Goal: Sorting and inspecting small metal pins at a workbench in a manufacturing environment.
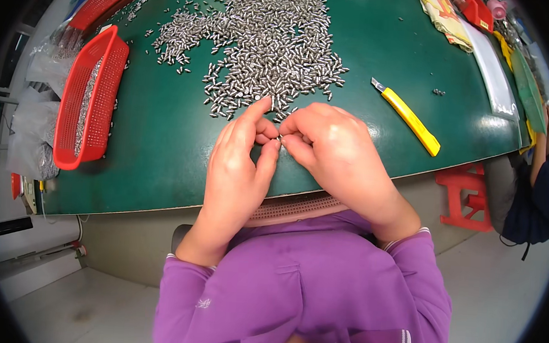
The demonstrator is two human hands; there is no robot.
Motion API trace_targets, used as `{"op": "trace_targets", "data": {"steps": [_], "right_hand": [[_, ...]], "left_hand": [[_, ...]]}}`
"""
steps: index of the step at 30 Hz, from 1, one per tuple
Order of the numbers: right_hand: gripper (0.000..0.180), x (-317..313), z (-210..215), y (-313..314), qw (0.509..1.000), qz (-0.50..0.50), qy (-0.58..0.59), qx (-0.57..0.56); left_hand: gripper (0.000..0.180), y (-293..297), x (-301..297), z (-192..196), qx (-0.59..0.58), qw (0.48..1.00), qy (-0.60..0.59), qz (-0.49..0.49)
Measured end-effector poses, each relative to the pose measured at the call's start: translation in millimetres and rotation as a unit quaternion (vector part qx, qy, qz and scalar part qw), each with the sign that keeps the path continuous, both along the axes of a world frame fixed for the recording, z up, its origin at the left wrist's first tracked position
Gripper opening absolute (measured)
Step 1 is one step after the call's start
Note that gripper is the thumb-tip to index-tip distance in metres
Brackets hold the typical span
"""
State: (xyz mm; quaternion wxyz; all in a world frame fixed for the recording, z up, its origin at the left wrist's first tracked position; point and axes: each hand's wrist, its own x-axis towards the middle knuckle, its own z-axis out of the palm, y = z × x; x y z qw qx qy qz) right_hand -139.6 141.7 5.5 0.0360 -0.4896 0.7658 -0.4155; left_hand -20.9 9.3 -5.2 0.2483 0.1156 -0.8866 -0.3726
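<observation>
A big heap of small silvery bullet-shaped metal parts (276,39) spreads over the green tabletop (163,139). My two hands meet just in front of its near edge. A tiny metal part (280,137) shows between the fingertips, mostly hidden by them. My right hand (339,141) is closed, its thumb and index finger pinching at this part. My left hand (238,153) has its thumb and bent fingers closed at the same spot, while its index finger points up to the near edge of the heap.
A yellow utility knife (411,121), blade out, lies to the right. On the left stands a red perforated basket (97,98) holding more metal parts. A pinkish perforated basket (297,210) sits below the table's front edge. A red stool (465,196) is at the right.
</observation>
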Motion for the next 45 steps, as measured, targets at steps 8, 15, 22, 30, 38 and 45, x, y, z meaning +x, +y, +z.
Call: {"op": "trace_targets", "data": {"steps": [8, 15, 22, 30, 38, 45], "right_hand": [[0.01, -2, 1, 2, 0.999, 0.018, -0.03, -0.014], [0.01, -2, 3, 2, 1.0, 0.018, -0.018, -0.011], [0.009, 2, -2, -2, 1.0, 0.013, -0.008, -0.016], [0.009, 3, -2, -1, 1.0, -0.003, 0.009, -0.016], [0.011, 5, -9, 2, 0.998, 0.043, -0.01, -0.038], [0.012, 5, -10, 3, 0.998, 0.037, -0.008, -0.041]], "left_hand": [[0.053, 1, 0, 0, 0.006, 1.0, 0.003, 0.007], [0.051, -1, 2, -2, 0.008, 1.0, 0.017, 0.0], [0.054, -1, 2, -2, -0.005, 1.0, 0.019, -0.002], [0.055, -1, 2, -1, -0.001, 1.0, 0.007, 0.0], [0.051, -2, 4, 3, 0.043, 0.999, -0.013, -0.012], [0.051, -5, 5, 1, 0.066, 0.998, -0.005, -0.019]]}}
